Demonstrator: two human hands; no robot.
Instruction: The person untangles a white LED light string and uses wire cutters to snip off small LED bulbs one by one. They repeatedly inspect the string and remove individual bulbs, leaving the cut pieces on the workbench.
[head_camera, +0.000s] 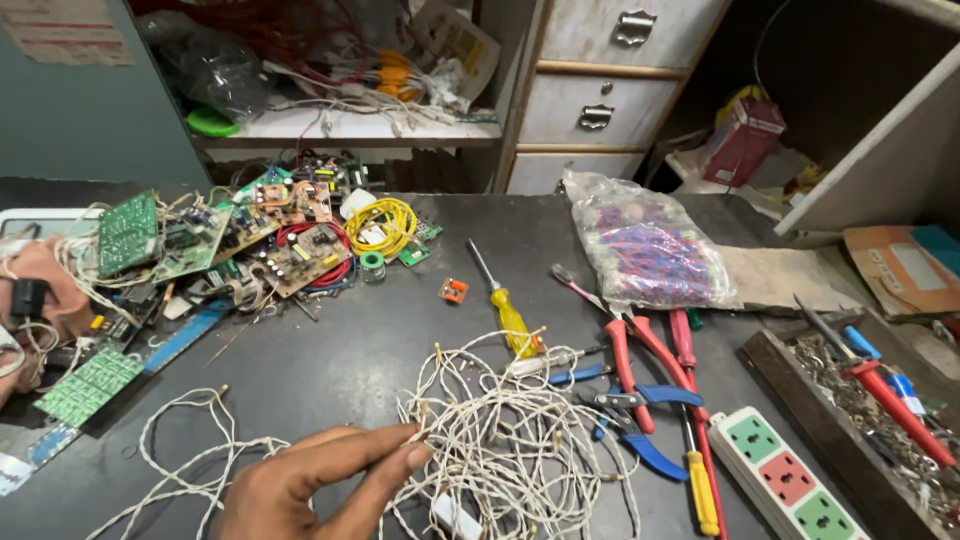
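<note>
My left hand (300, 490) reaches in from the bottom edge and pinches a strand of thin white twisted wire between thumb and forefinger. The strand belongs to a tangled bundle of white wire (500, 450) lying on the dark tabletop (370, 340). A looser length of the same wire (180, 450) trails to the left of the hand. A small white plug piece (455, 518) lies in the tangle just below the fingertips. My right hand is out of view.
A yellow-handled screwdriver (508, 310), red and blue pliers (640, 390) and a white power strip (785, 480) lie to the right. Circuit boards (200, 240) and a yellow wire coil (382, 225) crowd the left back. A plastic bag of coloured parts (650, 250) and a tool tray (860, 410) sit at the right.
</note>
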